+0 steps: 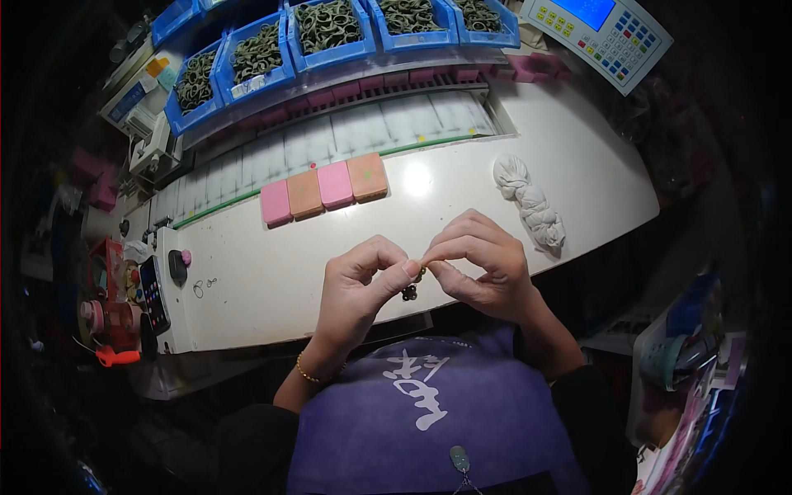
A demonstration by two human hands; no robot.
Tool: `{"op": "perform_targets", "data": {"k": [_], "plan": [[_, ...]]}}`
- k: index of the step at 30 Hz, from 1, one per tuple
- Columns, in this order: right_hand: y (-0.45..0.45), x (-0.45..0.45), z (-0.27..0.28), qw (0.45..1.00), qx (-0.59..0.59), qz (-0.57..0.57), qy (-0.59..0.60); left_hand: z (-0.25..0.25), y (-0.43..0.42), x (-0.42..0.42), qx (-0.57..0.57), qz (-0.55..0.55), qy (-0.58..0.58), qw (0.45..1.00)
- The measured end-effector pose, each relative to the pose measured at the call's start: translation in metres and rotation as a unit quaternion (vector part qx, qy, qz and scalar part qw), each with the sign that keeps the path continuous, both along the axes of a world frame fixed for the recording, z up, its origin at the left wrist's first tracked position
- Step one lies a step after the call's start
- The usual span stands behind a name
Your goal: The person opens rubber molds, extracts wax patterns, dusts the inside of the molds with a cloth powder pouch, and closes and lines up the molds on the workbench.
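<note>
My left hand (363,285) and my right hand (485,262) meet above the front edge of the white table (272,301). Thumb and forefinger are pinched together on each. Between them is a small piece of dark, shiny beads (410,292), its lower end hanging under my left thumb tip. My right fingertips touch its upper end, which is mostly hidden by the fingers. The beads are too small to make out how they are joined.
Pink and orange blocks (335,183) lie in a row ahead. Blue bins (332,49) of greenish rings stand at the back. A twisted white cloth (528,202) lies right. A phone (153,295) and small thin loops (199,289) are left. A keypad device (606,37) sits back right.
</note>
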State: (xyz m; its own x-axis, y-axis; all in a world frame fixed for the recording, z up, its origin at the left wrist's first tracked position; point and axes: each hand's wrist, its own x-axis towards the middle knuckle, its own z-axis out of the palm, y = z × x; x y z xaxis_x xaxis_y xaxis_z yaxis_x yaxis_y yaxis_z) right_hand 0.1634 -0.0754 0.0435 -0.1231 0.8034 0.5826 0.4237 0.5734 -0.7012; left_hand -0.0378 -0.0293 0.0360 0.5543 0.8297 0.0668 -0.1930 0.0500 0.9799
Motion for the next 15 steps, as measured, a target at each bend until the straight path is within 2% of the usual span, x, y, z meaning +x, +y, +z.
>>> {"op": "perform_targets", "data": {"k": [2,15], "plan": [[-0.0009,0.0001,-0.0018,1.0,-0.01,0.006,0.013,0.0037,0.0,-0.0005,-0.056,-0.015,-0.02,0.998],[-0.0016,0.0006,-0.0018,0.999,-0.021,0.022,0.027,0.0022,0.0016,-0.001,-0.068,-0.024,-0.031,0.997]]}}
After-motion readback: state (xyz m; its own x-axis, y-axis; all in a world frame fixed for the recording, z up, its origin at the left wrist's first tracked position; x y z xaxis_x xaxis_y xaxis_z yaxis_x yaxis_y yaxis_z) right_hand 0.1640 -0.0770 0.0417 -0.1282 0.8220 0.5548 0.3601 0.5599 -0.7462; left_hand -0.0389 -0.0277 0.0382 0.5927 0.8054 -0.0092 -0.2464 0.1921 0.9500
